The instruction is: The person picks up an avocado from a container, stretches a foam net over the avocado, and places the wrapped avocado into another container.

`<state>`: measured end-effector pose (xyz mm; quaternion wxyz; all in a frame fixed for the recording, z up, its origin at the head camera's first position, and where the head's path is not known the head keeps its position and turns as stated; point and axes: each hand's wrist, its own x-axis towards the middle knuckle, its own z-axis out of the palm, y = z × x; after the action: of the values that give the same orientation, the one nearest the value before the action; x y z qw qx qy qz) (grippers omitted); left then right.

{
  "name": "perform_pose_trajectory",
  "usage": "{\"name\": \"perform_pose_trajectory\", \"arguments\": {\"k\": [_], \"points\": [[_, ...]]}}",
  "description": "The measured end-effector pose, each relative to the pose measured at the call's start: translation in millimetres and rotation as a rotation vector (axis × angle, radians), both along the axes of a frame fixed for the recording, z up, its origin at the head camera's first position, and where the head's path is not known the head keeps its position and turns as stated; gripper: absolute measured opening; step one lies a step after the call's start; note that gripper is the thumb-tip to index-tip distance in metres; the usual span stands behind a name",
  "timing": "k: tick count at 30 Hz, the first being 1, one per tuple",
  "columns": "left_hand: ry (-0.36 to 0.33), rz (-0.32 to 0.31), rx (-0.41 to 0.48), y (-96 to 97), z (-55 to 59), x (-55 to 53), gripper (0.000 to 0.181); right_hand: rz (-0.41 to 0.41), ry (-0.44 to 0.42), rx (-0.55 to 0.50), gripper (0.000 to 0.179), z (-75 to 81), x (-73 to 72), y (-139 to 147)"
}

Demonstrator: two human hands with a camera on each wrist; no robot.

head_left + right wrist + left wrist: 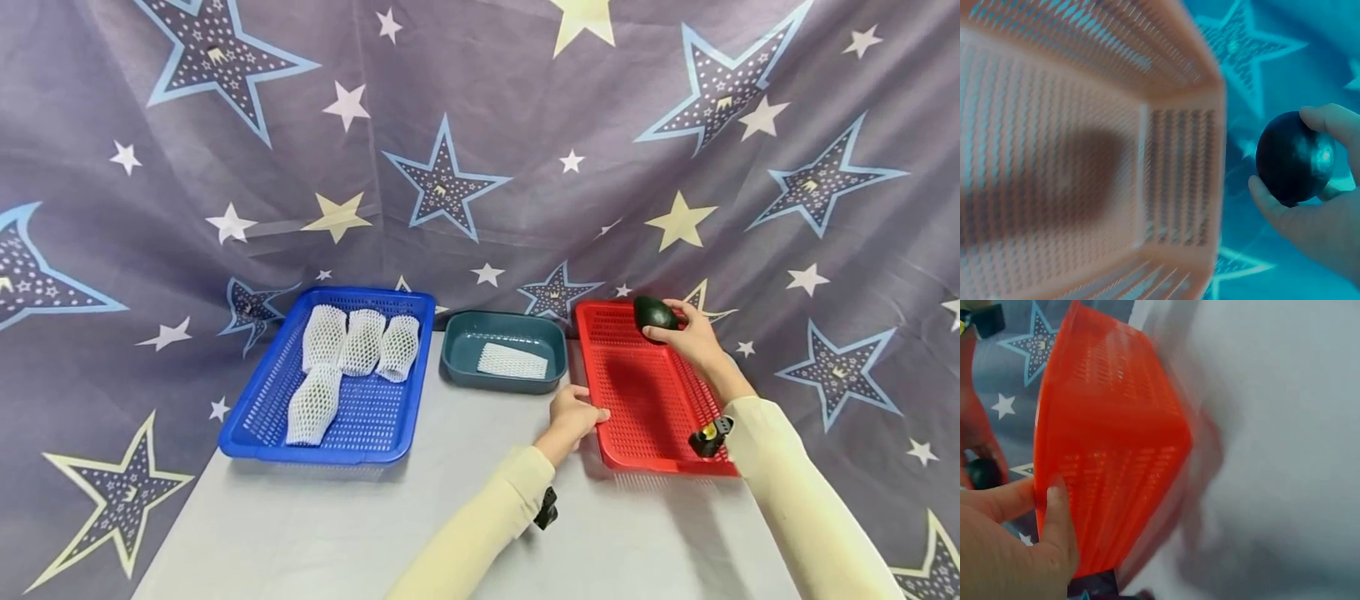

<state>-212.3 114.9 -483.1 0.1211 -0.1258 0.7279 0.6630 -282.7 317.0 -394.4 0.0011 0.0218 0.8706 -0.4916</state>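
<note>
My right hand (697, 340) holds a dark green avocado (652, 313) above the far end of a red plastic basket (637, 417). In the right wrist view the thumb and fingers grip the smooth avocado (1294, 156) from its sides, and the slatted basket wall (1182, 175) stands to its left. At the basket's left side, my left hand (572, 415) pinches the rim. The left wrist view shows that hand (1016, 544) with its fingers on both sides of the red rim, over the basket's outer wall (1110, 425).
On the left stands a blue basket (360, 429) with several white foam net sleeves (315, 404). Between the baskets, a dark teal tray (502, 385) holds a flat white foam sleeve (512, 361). A star-patterned cloth (480, 75) hangs behind the white table (315, 533).
</note>
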Motion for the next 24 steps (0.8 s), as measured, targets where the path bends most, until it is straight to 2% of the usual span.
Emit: {"name": "perform_pose_trajectory", "arguments": {"k": [5, 9, 11, 14, 18, 24], "points": [[0.097, -0.059, 0.054, -22.0, -9.7, -1.2, 0.051, 0.032, 0.019, -0.143, 0.074, 15.3, 10.5, -24], [0.152, -0.062, 0.154, -51.7, -7.9, -6.8, 0.05, 0.089, 0.042, -0.26, 0.065, 24.4, 24.3, -44], [0.152, -0.058, 0.218, -69.1, -0.6, -10.2, 0.047, 0.124, 0.055, -0.325, 0.058, 26.3, 31.5, -55], [0.152, -0.075, 0.283, -95.8, 16.4, -14.4, 0.045, 0.181, 0.058, -0.412, 0.051, 26.3, 42.0, -70], [0.181, -0.157, 0.32, -128.6, 40.9, -16.2, 0.044, 0.27, 0.057, -0.463, 0.053, 22.5, 54.3, -90], [0.22, -0.278, 0.368, -159.6, 61.5, -15.7, 0.05, 0.38, 0.03, -0.458, 0.062, 10.6, 68.0, -117]]}}
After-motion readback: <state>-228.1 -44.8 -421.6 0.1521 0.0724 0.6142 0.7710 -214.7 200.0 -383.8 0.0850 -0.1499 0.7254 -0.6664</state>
